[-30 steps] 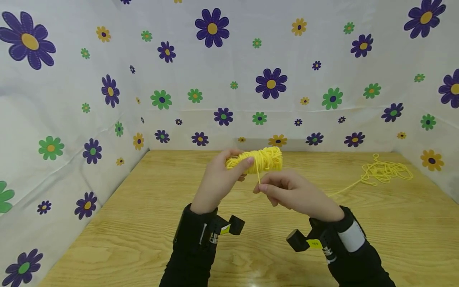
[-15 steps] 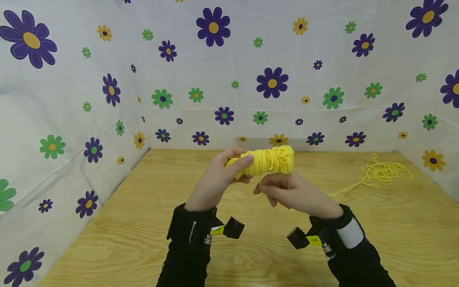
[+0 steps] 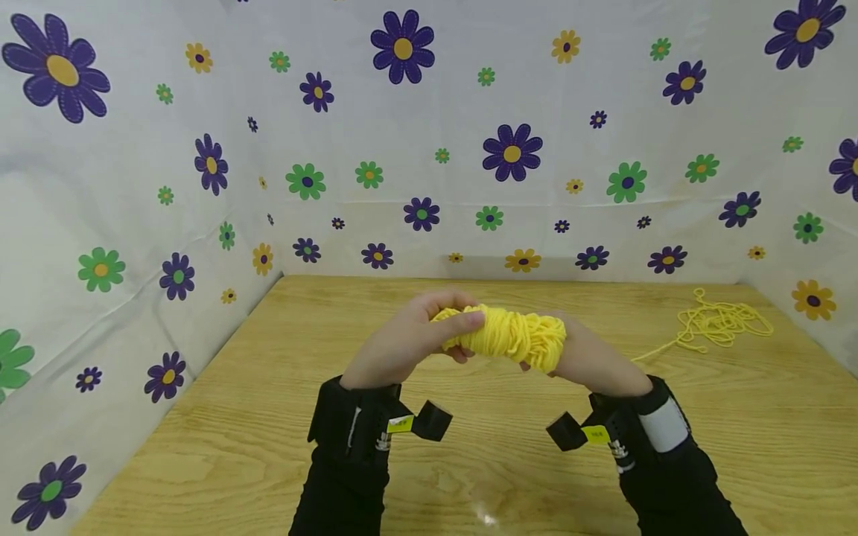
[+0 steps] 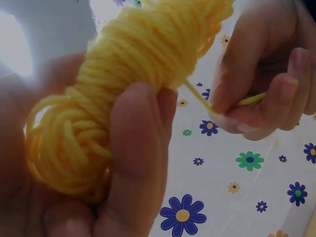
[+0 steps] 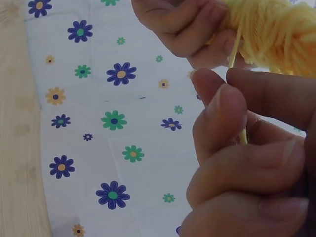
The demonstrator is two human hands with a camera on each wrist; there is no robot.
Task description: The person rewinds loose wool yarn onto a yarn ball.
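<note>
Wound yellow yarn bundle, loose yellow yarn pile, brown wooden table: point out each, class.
Wound yellow yarn bundle [image 3: 512,335], head view: middle windings.
Loose yellow yarn pile [image 3: 721,322], head view: tangled middle.
Brown wooden table [image 3: 496,439], head view: bare top.

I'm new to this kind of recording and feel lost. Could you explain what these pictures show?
No robot here: someone is working by hand. The wide view comes from a head-worn camera looking forward and down; the two close-ups come from wrist cameras, one per arm. The left hand has a wound bundle of yellow yarn in its grip, while the right hand pinches a strand running from it. On the wooden table lies a loose tangle of yellow yarn.
</note>
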